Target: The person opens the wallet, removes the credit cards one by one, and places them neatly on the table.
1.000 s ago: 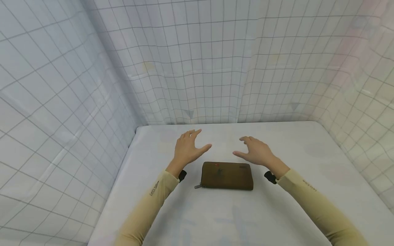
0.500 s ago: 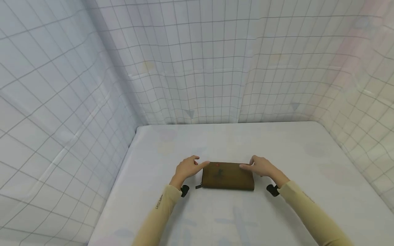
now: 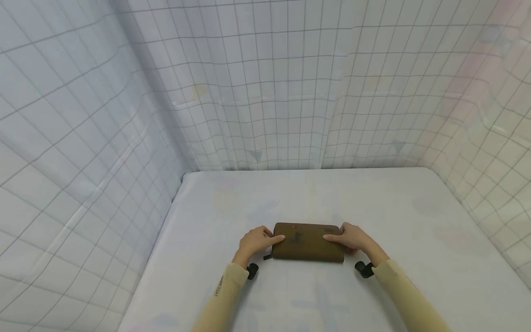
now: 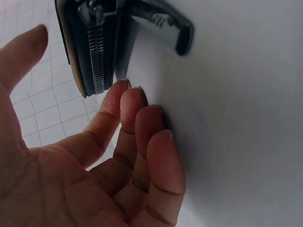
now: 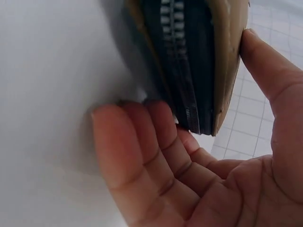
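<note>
A brown zip-around wallet lies flat on the white-covered table, with a small red tag and a dark printed figure on its upper face. At its left end my left hand has the thumb over the upper face and fingertips curled at the lower edge. The zipper pull hangs out beside that hand. My right hand grips the opposite end, its thumb pressed to the upper face. The right fingers curl toward the underside, where their tips are partly hidden. Metal zipper teeth run along the wallet's dark side.
White cloth walls with a grey grid enclose the back and both sides of the table. Dark wrist cameras sit under both cream sleeves.
Both hands have come down from above the wallet and closed in on its two ends. Their thumbs now lie over its upper face. The wallet stays at nearly the same spot.
</note>
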Demonstrator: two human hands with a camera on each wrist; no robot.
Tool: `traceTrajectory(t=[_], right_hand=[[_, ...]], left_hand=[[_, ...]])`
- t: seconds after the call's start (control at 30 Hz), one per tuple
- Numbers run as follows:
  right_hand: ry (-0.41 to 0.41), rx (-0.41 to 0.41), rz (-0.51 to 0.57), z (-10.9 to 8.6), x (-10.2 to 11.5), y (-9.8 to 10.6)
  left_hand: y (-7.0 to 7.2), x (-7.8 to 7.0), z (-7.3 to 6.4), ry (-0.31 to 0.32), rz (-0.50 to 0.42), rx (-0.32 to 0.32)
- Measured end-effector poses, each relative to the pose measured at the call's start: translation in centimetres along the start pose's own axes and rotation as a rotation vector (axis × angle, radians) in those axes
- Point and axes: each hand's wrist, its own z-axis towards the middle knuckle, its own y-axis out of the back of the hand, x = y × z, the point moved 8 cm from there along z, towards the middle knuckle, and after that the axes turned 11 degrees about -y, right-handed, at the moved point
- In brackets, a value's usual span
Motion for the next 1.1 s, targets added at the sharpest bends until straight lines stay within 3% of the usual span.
traceTrajectory(t=[0.2,0.43,0.77,0.93,1.1], right_hand=[[0.0,-0.019,0.037,-0.6,-0.1,-0.1],[-0.003,-0.03,0.114,-1.1,-0.4,-0.1],[-0.006,-0.046,0.22,-1.7,-1.5,-0.9],[0.003,-0.053,0.287,-2.1,-1.3,-1.0],[0.03,-0.064,0.349,-2.2,-0.8,-0.8]], left_hand=[[-0.8,-0.4,0.2,-0.048,0.017,-0.028],[-0.7,-0.7,-0.1,-0.068,-0.007,-0.063],[-0.7,-0.3,-0.4,-0.148,-0.104,-0.032],[-0.4,-0.5,-0.7,-0.221,-0.14,-0.058],[0.0,-0.4,-0.9,-0.24,-0.174,-0.099]])
